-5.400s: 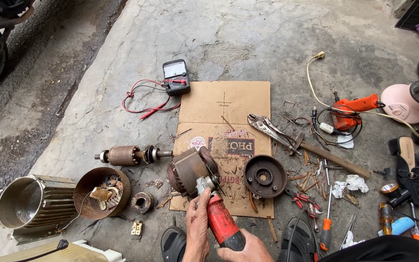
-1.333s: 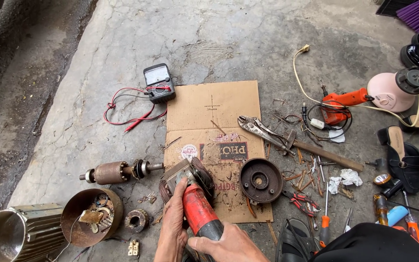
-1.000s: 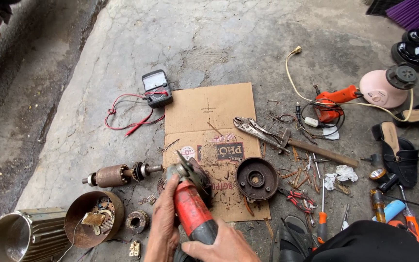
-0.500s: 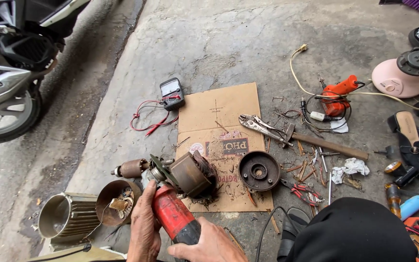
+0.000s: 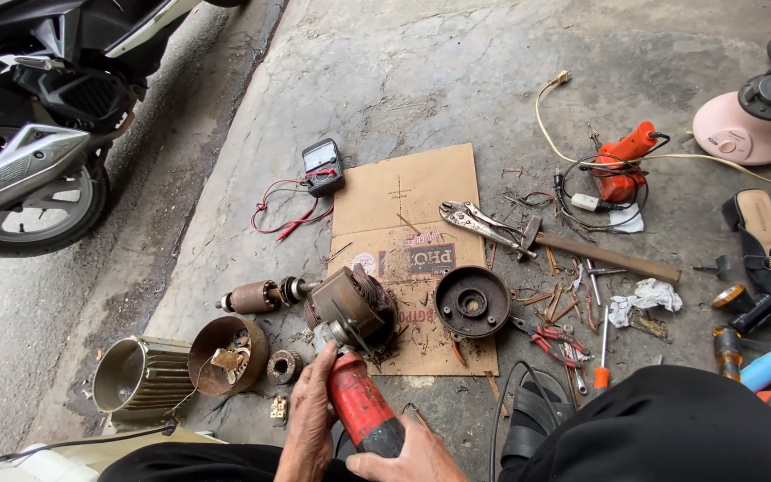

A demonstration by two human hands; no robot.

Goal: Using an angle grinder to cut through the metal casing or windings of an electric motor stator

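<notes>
Both of my hands grip a red power tool [image 5: 360, 411] low in the head view. My left hand [image 5: 308, 419] wraps its front, my right hand [image 5: 408, 455] holds its rear. The tool's metal head presses against a rusty motor stator with copper windings [image 5: 350, 306] that stands tilted on a sheet of cardboard [image 5: 408, 236]. To the left of the stator lies a motor rotor [image 5: 261, 295]. To its right on the cardboard sits a round dark end cover [image 5: 472, 303].
A finned motor housing [image 5: 140, 378] and a rusty bowl-shaped cover [image 5: 227, 355] lie at lower left. A multimeter [image 5: 322, 167], locking pliers [image 5: 479, 223], a hammer [image 5: 601, 253], screwdrivers, an orange tool [image 5: 625, 159], a pink appliance base [image 5: 747, 128] and sandals surround the cardboard. A scooter [image 5: 37, 125] stands at left.
The view has swung left, bringing the scooter into sight. My hands keep the red tool against the stator, which has been tipped and turned on the cardboard.
</notes>
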